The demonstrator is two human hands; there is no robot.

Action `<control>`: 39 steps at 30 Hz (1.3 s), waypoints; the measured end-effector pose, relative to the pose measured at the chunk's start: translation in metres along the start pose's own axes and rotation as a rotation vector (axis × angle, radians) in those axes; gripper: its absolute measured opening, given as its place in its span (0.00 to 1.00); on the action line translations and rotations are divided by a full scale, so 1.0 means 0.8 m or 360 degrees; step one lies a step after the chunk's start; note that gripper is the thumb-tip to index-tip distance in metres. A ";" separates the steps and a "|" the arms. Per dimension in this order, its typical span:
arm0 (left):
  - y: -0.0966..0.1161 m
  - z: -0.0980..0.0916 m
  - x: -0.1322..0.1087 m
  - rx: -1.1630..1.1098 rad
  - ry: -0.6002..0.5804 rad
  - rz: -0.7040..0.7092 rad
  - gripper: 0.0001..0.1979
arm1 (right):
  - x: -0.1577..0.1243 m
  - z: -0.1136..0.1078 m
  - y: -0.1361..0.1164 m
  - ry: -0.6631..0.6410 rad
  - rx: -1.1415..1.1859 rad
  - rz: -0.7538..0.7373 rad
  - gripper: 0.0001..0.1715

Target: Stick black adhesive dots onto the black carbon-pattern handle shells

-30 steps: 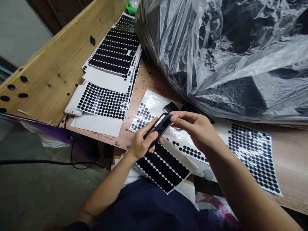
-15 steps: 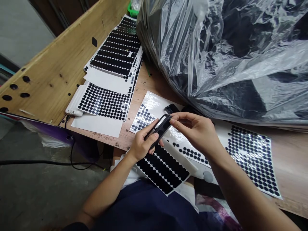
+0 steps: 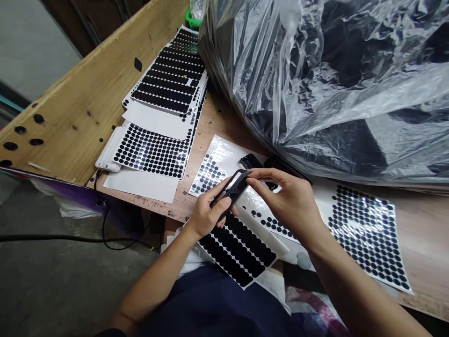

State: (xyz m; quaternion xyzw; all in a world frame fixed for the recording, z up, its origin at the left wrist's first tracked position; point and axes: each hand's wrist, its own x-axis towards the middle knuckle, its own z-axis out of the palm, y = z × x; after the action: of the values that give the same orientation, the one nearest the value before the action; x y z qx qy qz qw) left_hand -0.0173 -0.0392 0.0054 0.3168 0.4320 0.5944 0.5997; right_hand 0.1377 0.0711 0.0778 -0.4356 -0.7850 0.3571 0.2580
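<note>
My left hand (image 3: pixel 206 210) is closed around a long black piece (image 3: pixel 235 188) with a textured rim and a pale strip along its inside, held tilted with its far end up to the right. At that far end my right hand (image 3: pixel 287 192) has thumb and forefinger pinched together, touching the rim. Whether something small sits between those fingertips I cannot make out. Below the hands, a sheet of black stickers (image 3: pixel 238 248) lies over my lap. Just behind them, a dark phone-like object (image 3: pixel 249 161) rests on a white sheet of black dots (image 3: pixel 224 147), partly hidden by my right hand.
A large plastic-wrapped bundle (image 3: pixel 315 93) fills the back right. Stacked sticker sheets (image 3: pixel 168 70) lie at the left beside a wooden side board (image 3: pixel 105 70). A white device (image 3: pixel 109 152) with a cable sits there. Another dotted sheet (image 3: pixel 368 234) lies on the right.
My right hand has shifted very slightly to the right, and more of the dark phone-like object shows behind it. The black piece stays in my left hand, turned a little.
</note>
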 end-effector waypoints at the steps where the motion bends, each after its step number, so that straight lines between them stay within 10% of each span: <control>1: 0.000 0.000 0.000 0.0003 -0.0002 -0.0002 0.36 | -0.001 0.000 -0.001 0.0003 -0.0012 -0.0003 0.10; 15: 0.004 -0.001 0.000 -0.0037 -0.0001 -0.0026 0.40 | -0.008 0.012 0.004 0.0292 -0.0368 -0.0341 0.18; 21: 0.001 -0.002 -0.001 -0.0011 0.0000 -0.0026 0.38 | 0.005 0.010 0.009 -0.0135 -0.0024 -0.0032 0.27; 30: 0.005 -0.001 0.005 -0.0310 0.0080 0.0149 0.32 | 0.014 0.011 0.066 0.0175 -0.0639 0.0132 0.26; 39: 0.012 0.001 0.004 -0.0432 0.0187 0.0045 0.27 | -0.010 -0.003 0.010 -0.0632 0.1338 0.0842 0.27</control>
State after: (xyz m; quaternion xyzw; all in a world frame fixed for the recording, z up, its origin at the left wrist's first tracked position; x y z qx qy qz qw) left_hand -0.0211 -0.0349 0.0143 0.2035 0.3776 0.6732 0.6023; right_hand 0.1474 0.0681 0.0722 -0.4016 -0.4714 0.7691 0.1578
